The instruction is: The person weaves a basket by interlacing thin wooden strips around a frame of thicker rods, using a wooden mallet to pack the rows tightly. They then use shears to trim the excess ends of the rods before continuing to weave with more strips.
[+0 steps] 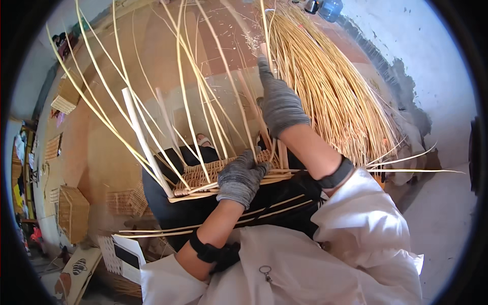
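Observation:
A partly woven wicker basket lies across my dark-clad lap, with pale rods standing up from it and fanning outward. Thick wooden posts rise at its corners. My left hand, in a grey knitted glove, closes on the near edge of the weave, around the foot of a willow rod; its fingertips are partly hidden. Farther up and to the right, my gloved right hand is closed around an upright willow rod, with one digit stretched up along it. Its other fingers are mostly hidden.
A large bundle of willow rods lies on the floor at the right, by the worn wall. Loose rods cross my lap. Finished-looking baskets stand at the left. A blue water jug is at the far right.

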Action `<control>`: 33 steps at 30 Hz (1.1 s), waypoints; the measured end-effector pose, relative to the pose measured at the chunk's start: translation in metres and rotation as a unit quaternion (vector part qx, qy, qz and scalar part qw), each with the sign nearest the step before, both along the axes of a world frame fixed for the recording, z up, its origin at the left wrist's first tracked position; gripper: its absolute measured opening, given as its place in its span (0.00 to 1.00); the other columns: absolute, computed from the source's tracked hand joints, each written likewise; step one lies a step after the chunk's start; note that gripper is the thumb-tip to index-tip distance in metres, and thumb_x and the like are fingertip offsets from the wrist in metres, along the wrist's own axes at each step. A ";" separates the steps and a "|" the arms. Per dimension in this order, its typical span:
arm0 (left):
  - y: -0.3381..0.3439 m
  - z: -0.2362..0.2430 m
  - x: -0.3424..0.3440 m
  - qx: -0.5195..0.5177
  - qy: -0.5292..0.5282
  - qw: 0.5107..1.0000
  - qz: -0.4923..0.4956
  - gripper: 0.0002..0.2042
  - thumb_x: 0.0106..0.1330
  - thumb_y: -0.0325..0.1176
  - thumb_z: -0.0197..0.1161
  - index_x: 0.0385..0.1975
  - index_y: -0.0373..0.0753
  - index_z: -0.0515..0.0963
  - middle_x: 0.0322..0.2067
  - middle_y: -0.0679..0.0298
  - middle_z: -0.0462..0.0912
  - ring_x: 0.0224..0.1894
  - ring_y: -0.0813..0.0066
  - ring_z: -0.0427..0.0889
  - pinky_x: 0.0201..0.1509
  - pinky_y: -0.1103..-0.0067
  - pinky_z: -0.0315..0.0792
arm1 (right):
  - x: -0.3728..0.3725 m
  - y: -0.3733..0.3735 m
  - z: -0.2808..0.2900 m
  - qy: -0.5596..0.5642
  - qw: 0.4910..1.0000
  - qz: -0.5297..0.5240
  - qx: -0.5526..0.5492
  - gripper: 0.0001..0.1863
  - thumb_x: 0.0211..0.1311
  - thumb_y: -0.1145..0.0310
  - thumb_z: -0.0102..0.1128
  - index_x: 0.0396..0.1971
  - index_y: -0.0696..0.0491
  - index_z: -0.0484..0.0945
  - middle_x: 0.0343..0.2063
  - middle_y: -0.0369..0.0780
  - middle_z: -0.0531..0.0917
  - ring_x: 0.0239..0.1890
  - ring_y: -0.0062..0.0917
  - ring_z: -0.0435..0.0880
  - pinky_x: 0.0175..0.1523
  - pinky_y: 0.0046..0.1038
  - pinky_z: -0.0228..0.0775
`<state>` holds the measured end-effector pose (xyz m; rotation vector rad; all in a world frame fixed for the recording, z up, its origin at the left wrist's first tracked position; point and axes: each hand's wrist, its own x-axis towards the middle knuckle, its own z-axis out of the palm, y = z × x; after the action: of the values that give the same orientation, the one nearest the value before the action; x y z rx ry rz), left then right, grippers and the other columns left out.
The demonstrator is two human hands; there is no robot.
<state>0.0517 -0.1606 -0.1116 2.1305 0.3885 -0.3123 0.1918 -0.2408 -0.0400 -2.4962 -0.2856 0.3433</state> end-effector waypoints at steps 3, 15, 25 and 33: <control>0.003 0.006 -0.007 0.032 -0.003 0.999 0.006 0.25 0.55 0.37 0.65 0.53 0.36 0.69 0.44 0.52 0.79 0.46 0.57 0.77 0.52 0.73 0.69 | -0.043 -0.051 0.003 -0.230 0.921 0.260 -0.175 0.51 0.49 0.54 0.66 0.64 0.61 0.44 0.54 0.61 0.65 0.58 0.43 0.68 0.62 0.36 0.58; 0.000 -0.011 -0.047 0.356 -0.334 0.857 -0.165 0.25 0.54 0.43 0.57 0.55 0.51 0.68 0.38 0.68 0.76 0.34 0.71 0.76 0.36 0.68 0.68 | -0.109 -0.098 -0.025 -0.291 0.931 0.217 -0.030 0.58 0.27 0.58 0.77 0.59 0.69 0.53 0.47 0.58 0.72 0.49 0.50 0.74 0.53 0.38 0.68; 0.002 0.021 -0.033 0.352 -0.224 0.890 -0.183 0.23 0.47 0.38 0.63 0.47 0.49 0.74 0.39 0.63 0.78 0.42 0.64 0.76 0.48 0.67 0.67 | -0.105 -0.090 -0.027 -0.189 0.915 0.259 -0.247 0.41 0.51 0.50 0.60 0.55 0.67 0.59 0.20 0.49 0.80 0.24 0.45 0.81 0.28 0.36 0.74; -0.035 0.018 -0.023 0.239 -0.386 0.888 -0.080 0.41 0.42 0.46 0.72 0.55 0.29 0.63 0.30 0.54 0.79 0.32 0.58 0.79 0.41 0.68 0.70 | -0.060 -0.092 -0.009 0.085 0.982 0.163 0.051 0.18 0.57 0.60 0.58 0.39 0.59 0.75 0.26 0.52 0.79 0.32 0.39 0.80 0.39 0.31 0.71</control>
<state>0.0291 -0.1959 -0.0932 2.5550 -0.2072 0.6036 0.1319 -0.3327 -0.0491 -2.3006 -0.6272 0.6526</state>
